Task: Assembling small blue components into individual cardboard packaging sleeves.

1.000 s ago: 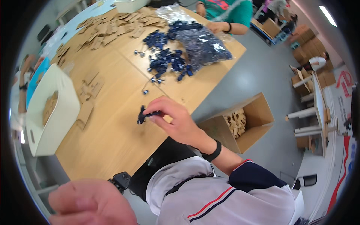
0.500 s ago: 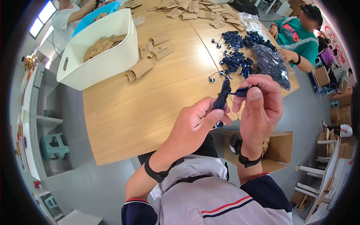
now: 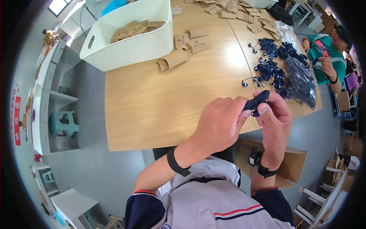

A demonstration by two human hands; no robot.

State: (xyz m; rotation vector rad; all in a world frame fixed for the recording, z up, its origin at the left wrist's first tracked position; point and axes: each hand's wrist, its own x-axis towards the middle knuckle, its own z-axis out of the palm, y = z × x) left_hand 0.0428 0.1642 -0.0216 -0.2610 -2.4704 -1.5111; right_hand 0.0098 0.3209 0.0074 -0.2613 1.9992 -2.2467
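A dark blue bundle of earphones (image 3: pixel 261 97), its cord wound up, is held between both my hands above the table's near right edge. My left hand (image 3: pixel 222 119) is closed, gripping one end of the bundle between thumb and fingers. With thumb and fingertips, my right hand (image 3: pixel 277 116) pinches the other end; the earbuds and plug are partly hidden there. Just beyond my hands lie several more wound earphones (image 3: pixel 270 69) in a loose pile. Beside that pile rests a clear plastic bag (image 3: pixel 301 82) full of dark earphones.
A white bin (image 3: pixel 114 58) with brown card sleeves inside stands at the table's far left. More folded card sleeves (image 3: pixel 172 60) lie beside it, and many are scattered at the far side (image 3: pixel 251 17). A co-worker (image 3: pixel 324 49) in green sits at the right. An open cardboard box (image 3: pixel 291 162) is below the table.
The head view has shifted, so the table's things appear farther right. My right hand has moved from the plug end, held apart, onto the bundle. The co-worker's hand has risen.
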